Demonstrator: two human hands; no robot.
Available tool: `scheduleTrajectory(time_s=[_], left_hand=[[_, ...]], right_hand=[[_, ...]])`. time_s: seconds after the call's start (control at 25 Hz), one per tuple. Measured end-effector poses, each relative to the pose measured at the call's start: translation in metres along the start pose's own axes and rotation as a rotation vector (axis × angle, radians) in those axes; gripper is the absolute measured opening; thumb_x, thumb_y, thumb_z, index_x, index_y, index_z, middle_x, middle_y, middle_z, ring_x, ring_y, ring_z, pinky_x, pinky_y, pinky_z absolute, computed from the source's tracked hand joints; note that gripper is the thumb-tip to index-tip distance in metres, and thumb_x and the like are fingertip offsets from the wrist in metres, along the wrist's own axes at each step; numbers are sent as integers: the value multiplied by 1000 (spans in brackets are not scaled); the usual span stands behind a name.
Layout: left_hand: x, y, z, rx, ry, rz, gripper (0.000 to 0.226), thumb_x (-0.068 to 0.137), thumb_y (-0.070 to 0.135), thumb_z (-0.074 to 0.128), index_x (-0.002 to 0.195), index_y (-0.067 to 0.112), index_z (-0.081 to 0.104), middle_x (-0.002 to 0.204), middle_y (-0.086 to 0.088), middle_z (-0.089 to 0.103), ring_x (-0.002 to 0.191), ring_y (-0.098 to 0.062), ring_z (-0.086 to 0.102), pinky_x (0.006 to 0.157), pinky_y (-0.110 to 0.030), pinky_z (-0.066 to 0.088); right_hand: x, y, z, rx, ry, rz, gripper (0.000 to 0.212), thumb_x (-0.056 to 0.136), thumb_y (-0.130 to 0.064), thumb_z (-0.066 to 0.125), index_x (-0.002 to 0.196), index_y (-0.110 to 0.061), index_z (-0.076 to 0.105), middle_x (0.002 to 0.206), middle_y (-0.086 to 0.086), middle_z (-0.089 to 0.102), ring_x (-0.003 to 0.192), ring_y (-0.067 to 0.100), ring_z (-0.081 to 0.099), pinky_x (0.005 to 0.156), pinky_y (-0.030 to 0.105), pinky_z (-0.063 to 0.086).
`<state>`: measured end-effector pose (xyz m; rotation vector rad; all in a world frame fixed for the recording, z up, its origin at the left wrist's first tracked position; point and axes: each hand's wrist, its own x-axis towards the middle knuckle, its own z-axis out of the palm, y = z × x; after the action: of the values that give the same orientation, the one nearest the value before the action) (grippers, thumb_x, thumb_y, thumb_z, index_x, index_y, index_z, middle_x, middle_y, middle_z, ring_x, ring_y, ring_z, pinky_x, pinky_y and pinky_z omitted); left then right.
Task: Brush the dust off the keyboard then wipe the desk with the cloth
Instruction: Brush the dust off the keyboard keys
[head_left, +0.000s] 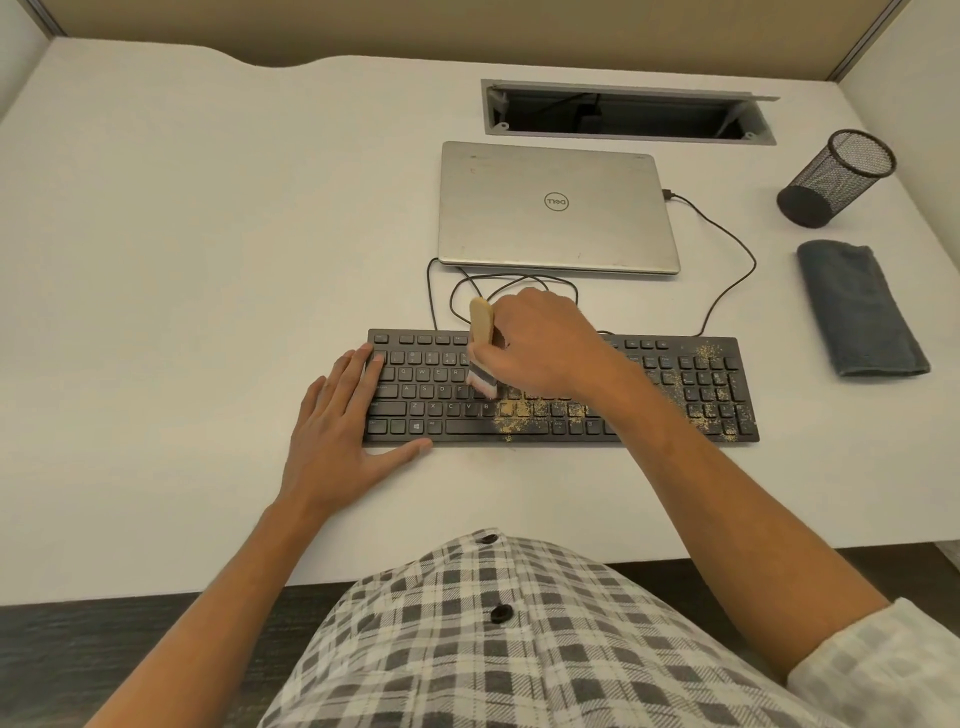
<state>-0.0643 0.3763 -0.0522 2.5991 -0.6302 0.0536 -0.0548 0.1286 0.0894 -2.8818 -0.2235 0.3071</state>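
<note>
A black keyboard (685, 387) lies on the white desk (208, 234), with yellowish dust (514, 415) around its middle keys and over its right end. My right hand (545, 348) grips a small wooden-handled brush (481, 325), bristles down on the middle letter keys. My left hand (343, 421) rests flat with straight fingers on the keyboard's left end, thumb along the front edge. A folded grey cloth (857, 306) lies on the desk to the right of the keyboard.
A shut silver laptop (556, 208) sits behind the keyboard, with a black cable (727, 244) looping from its right side. A black mesh pen cup (836, 176) stands at the far right. An open cable hatch (623, 114) is set in the desk behind the laptop.
</note>
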Motion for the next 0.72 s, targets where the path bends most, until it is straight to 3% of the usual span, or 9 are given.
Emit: scheduleTrajectory(time_s=[0.24,0.56,0.72], left_hand=[[0,1,-1,-2,1,-6,109,80,88,41,161,17,25,169,2,18,156,-19,16,125,-45,17],[0,0,0,5,-7,-8,109,80,87,43,161,17,25,169,2,18,156,-20,17,125,-46,18],[-1,1,0,-3,-5,-12,109,80,89,40,161,18,25,169,2,18,156,-19,17,125,-44,17]], right_hand=[[-3,8,-2,7,-16,40,37,92,-36,54,62,-20,40,62,-1,46,57,17,45,50,29,27],[-10,8,-3,-16,13,41,39,94,-39,52,62,-22,39,62,-4,47,54,10,43,48,26,25],[-10,4,0,-28,-78,24,35,93,-36,53,65,-21,40,65,-2,48,55,12,44,49,27,27]])
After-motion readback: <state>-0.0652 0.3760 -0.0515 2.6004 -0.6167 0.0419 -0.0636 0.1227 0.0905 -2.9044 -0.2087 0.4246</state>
